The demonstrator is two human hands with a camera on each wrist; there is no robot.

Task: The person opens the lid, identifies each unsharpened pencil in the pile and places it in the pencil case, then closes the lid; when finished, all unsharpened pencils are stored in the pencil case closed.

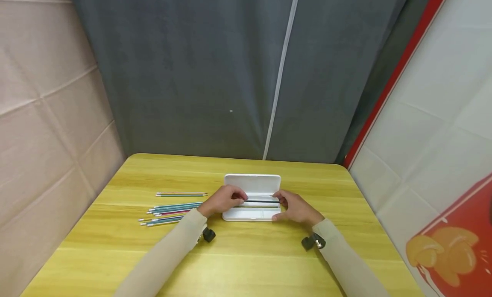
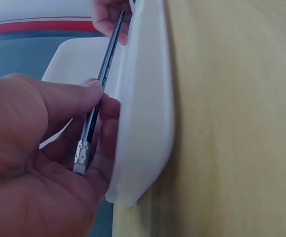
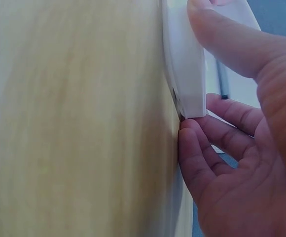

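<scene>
I see a white pencil case [image 1: 252, 196] lying open near the middle of the yellow desk [image 1: 246, 254], a little toward the far edge, with its lid [image 1: 252, 184] folded back toward the grey curtain [image 1: 215, 75]. Both hands meet over the open tray. My left hand [image 1: 223, 200] pinches one end of a dark pencil [image 1: 261, 201] between thumb and curled fingers; in the left wrist view the metal ferrule and eraser end of that pencil [image 2: 86, 143] sits in the crook of the fingers [image 2: 74, 98], right beside the case's rounded white wall [image 2: 143, 123]. The pencil runs lengthwise across the tray, above or just at its opening; I cannot tell whether it touches the bottom. My right hand [image 1: 294, 207] holds the other end of the pencil with its fingertips while the lower fingers rest against the case's near right corner. In the right wrist view, the thumb [image 3: 227, 39] lies over the case's wall [image 3: 185, 74] and the fingers [image 3: 207, 148] curl under its corner, touching the desk.

Toward the left edge of the desk lies a loose bundle of coloured pencils [image 1: 169, 214], mostly teal with one pink, well apart from the case's tray but close to my left wrist. A separate pair of pencils [image 1: 181, 194] lies just beyond them, nearer the far edge.
</scene>
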